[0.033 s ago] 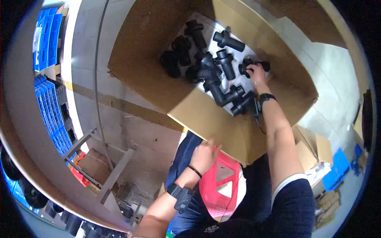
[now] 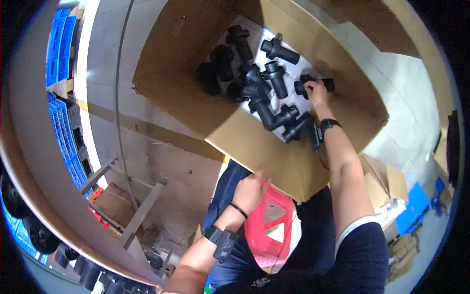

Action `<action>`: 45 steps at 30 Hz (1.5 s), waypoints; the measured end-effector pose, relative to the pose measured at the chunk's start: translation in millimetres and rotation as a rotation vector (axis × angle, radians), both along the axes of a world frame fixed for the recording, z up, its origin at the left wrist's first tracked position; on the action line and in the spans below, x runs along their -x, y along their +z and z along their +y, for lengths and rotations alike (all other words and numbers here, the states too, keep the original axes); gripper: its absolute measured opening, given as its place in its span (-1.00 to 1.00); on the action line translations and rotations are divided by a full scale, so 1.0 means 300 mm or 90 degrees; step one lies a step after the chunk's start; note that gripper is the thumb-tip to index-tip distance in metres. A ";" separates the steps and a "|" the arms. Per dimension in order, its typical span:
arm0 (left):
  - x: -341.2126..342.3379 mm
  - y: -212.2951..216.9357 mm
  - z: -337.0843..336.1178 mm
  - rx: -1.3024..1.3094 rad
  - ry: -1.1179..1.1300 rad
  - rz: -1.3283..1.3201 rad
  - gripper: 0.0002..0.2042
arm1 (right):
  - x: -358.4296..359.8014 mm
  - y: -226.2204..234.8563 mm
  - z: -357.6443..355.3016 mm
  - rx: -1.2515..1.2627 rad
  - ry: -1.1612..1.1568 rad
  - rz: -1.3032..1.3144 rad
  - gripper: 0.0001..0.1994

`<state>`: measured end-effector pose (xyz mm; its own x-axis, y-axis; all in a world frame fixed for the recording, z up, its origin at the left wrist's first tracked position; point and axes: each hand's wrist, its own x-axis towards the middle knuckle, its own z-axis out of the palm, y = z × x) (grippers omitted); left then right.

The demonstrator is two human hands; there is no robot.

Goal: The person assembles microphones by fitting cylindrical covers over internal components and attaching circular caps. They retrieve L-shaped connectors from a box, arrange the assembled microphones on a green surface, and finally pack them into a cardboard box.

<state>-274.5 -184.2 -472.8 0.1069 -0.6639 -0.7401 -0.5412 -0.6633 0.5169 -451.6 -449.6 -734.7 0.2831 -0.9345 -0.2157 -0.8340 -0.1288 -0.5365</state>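
My right hand [image 2: 317, 92] reaches deep into a large cardboard box [image 2: 254, 142], fingers closed around a black plastic pipe fitting [image 2: 327, 85] near the right inner wall. The fingers partly cover that fitting. To its left lie several loose black pipe fittings, among them one with a wide collar [image 2: 276, 80], a flanged one [image 2: 281, 51] and an elbow-shaped one [image 2: 285, 116]. They rest on a white sheet [image 2: 303, 66] at the bottom. My left hand [image 2: 248, 193] grips the box's near edge, its fingertips partly hidden there.
A red plastic stool [image 2: 267, 230] stands below the box's near edge. Left are a grey metal frame [image 2: 143, 213] and stacked blue crates [image 2: 63, 132]. A smaller open carton [image 2: 382, 181] and a blue sheet [image 2: 413, 208] sit at the right.
The view has shifted very slightly. My right hand stays on the same fitting, whose right end shows a little more clearly. My left hand keeps its place on the box edge.
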 end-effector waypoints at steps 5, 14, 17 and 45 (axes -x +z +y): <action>0.005 0.173 -0.058 0.065 0.235 0.163 -0.70 | 0.070 0.539 0.104 -0.194 -0.045 -0.170 -0.91; -0.023 0.636 -0.174 -0.059 0.811 0.944 -0.45 | -0.013 1.599 0.426 -0.406 0.002 -0.565 -0.88; -0.050 0.810 -0.125 -0.032 0.886 0.952 -0.60 | -0.038 1.817 0.473 -0.369 0.063 -0.591 -0.84; -0.198 1.696 0.154 0.640 0.518 0.556 -0.31 | -0.203 2.467 0.655 -0.462 0.222 -0.748 -0.39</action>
